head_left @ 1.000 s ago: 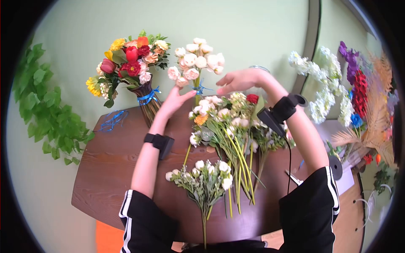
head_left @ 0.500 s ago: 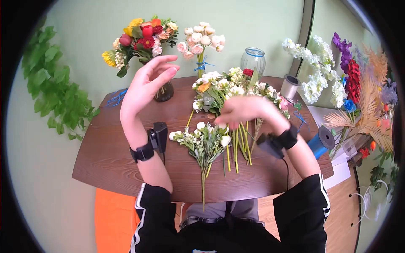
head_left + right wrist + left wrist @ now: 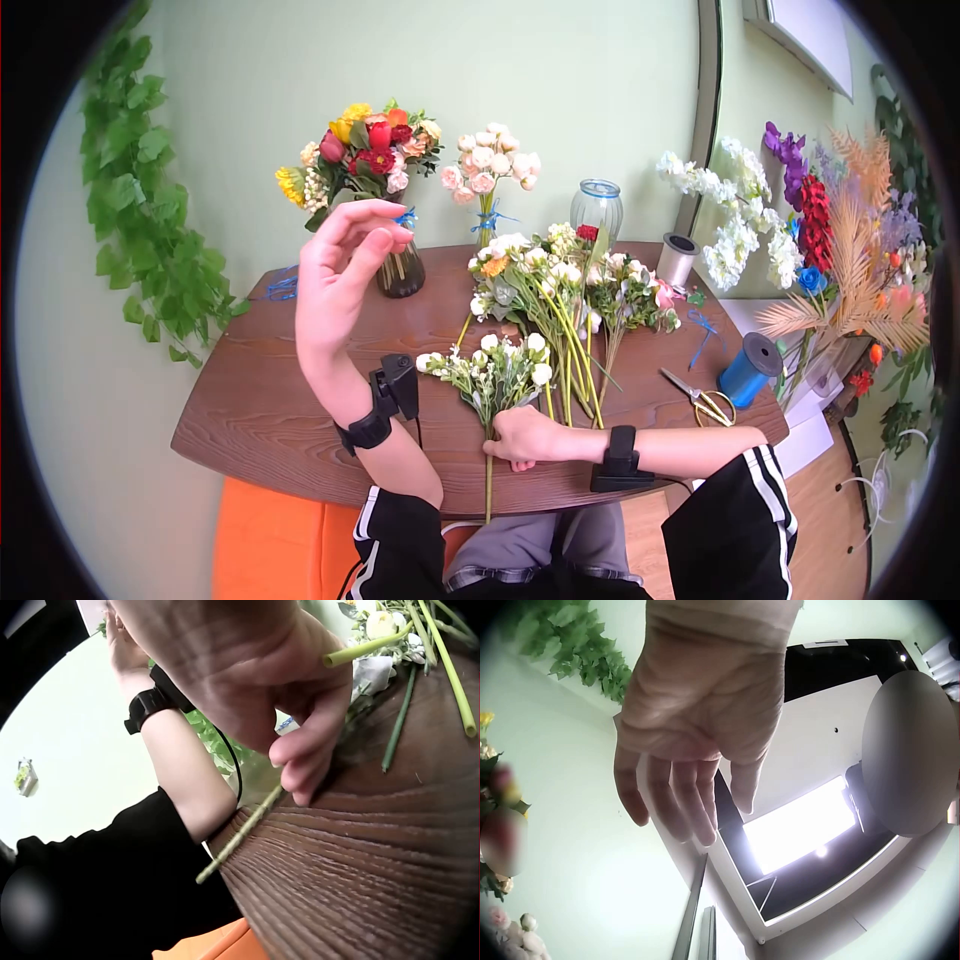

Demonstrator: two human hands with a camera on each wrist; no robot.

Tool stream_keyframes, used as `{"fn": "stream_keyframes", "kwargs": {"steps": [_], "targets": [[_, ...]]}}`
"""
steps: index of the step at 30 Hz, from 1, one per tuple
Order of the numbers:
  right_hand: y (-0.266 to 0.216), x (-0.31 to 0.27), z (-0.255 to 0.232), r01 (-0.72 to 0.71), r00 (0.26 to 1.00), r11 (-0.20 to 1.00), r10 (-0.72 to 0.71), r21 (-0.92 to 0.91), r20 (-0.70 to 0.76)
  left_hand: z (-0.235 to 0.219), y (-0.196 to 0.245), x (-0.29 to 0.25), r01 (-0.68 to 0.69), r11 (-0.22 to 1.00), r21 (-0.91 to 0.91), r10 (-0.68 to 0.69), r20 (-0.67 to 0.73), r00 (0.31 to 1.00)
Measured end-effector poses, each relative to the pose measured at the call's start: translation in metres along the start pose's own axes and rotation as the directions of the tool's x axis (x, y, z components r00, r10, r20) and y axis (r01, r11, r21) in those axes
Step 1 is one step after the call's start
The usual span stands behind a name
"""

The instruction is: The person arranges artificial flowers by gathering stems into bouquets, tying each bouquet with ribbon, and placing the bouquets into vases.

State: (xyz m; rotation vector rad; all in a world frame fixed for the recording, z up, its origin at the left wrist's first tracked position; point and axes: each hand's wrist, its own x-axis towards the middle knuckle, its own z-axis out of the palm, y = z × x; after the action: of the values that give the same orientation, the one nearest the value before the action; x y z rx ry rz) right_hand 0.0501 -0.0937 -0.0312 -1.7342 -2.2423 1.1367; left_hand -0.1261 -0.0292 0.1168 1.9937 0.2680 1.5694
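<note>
Near the table's front edge my right hand (image 3: 527,436) grips the stem of a white flower spray (image 3: 488,372), just below its blooms and small leaves. In the right wrist view, the bare lower stem (image 3: 241,834) sticks out past the curled fingers over the brown tabletop (image 3: 300,400). My left hand (image 3: 335,275) is raised above the table's left side, fingers loosely bent and holding nothing. From the head view it overlaps the mixed bouquet (image 3: 375,155) behind it. The left wrist view shows its palm (image 3: 705,705) against wall and ceiling.
Loose white flowers (image 3: 540,272) with long green stems lie mid-table. Behind them stand a pale bunch (image 3: 490,165) tied with blue ribbon and a glass jar (image 3: 598,212). To the right are scissors (image 3: 702,396), a blue spool (image 3: 748,372) and a pale spool (image 3: 677,264).
Both hands have drawn back from the tied pale bunch. My right hand came down toward me and took hold of the white spray's stem; my left rose at the left.
</note>
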Motion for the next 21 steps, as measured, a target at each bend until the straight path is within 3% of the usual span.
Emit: {"fn": "stream_keyframes", "kwargs": {"steps": [5, 8, 13, 18, 21], "targets": [[0.010, 0.008, 0.005, -0.044, 0.997, 0.938, 0.065, 0.343, -0.050, 0.000, -0.004, 0.001, 0.014, 0.997, 0.071, -0.013, -0.021, 1.000], [0.012, 0.011, 0.006, -0.029, 0.987, 0.922, 0.087, 0.386, -0.134, 0.000, 0.001, -0.003, -0.009, 0.999, -0.046, 0.008, -0.033, 0.999], [0.003, 0.015, -0.024, 0.154, 0.987, 0.635, -0.070, 0.757, -0.141, 0.005, 0.009, -0.005, -0.058, 0.998, 0.004, 0.058, -0.060, 0.997], [-0.027, -0.017, -0.082, 0.464, 0.885, 0.512, -0.228, 0.722, -0.407, 0.013, 0.016, -0.008, -0.111, 0.993, 0.041, 0.115, -0.108, 0.988], [-0.036, -0.037, -0.104, 0.617, 0.781, 0.524, -0.317, 0.588, -0.537, 0.013, 0.009, -0.003, 0.003, 1.000, 0.017, -0.003, -0.042, 0.999]]}}
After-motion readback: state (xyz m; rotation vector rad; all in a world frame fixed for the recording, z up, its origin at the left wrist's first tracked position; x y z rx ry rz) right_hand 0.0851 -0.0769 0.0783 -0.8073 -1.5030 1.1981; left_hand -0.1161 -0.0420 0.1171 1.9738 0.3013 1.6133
